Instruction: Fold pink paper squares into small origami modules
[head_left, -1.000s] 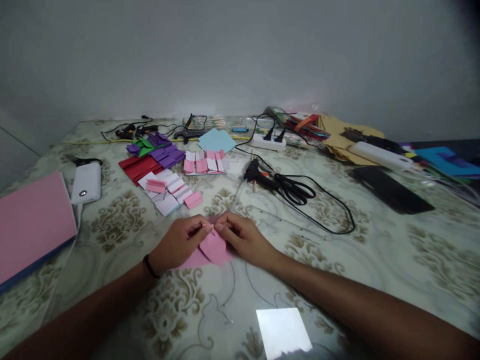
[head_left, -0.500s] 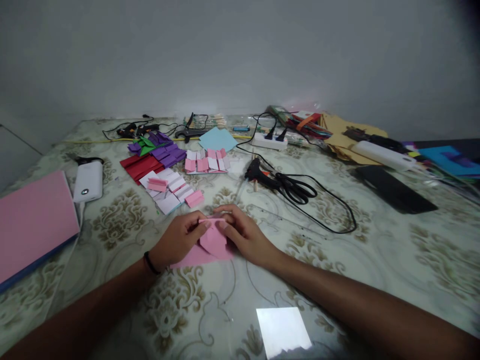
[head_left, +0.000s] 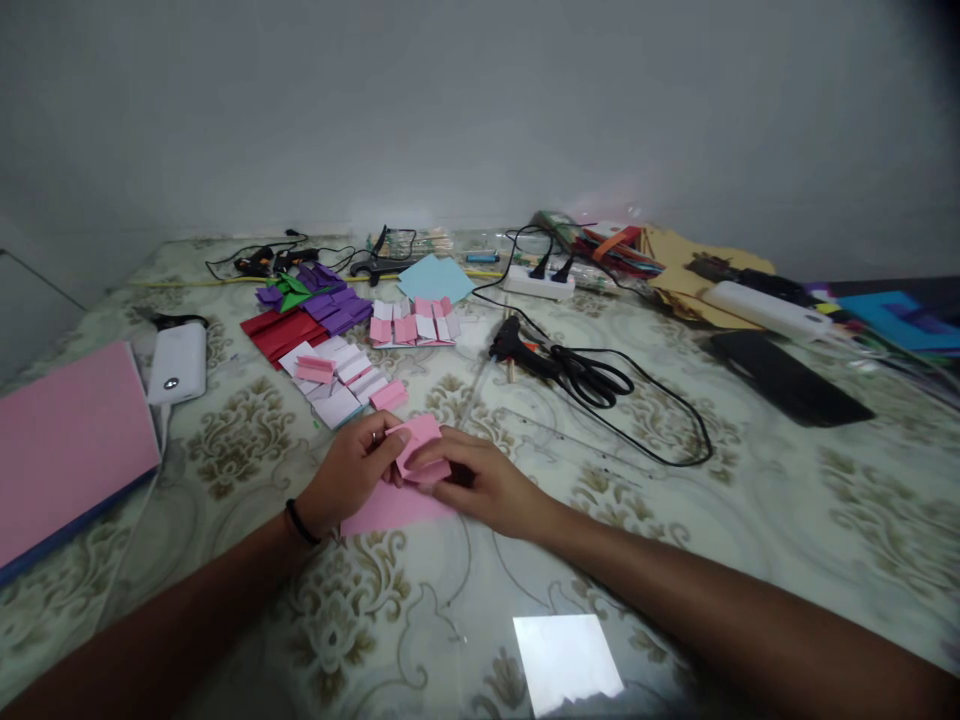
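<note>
Between my hands is a small folded piece of pink paper [head_left: 421,432], raised a little off the table. My left hand [head_left: 354,468] pinches its left side, thumb in front. The fingers of my right hand [head_left: 491,482] close on its lower right part, the index finger lying across the front. Under both hands a flat pink sheet [head_left: 386,508] rests on the patterned tablecloth. Just beyond my left hand lie folded white and pink paper pieces [head_left: 345,375], and behind them more pink and white folded pieces [head_left: 415,322].
A black glue gun [head_left: 517,345] with a coiled cable lies beyond my right hand, near a clear ruler [head_left: 577,445]. Purple [head_left: 337,308] and red folded papers [head_left: 277,335] sit farther back. At left are a white power bank [head_left: 178,360] and a pink paper stack [head_left: 75,440]; at right, a black phone [head_left: 787,378].
The folded pink paper has been lifted and turned, so its front panel now faces me. My right hand has shifted its grip from the top edge to the lower right side.
</note>
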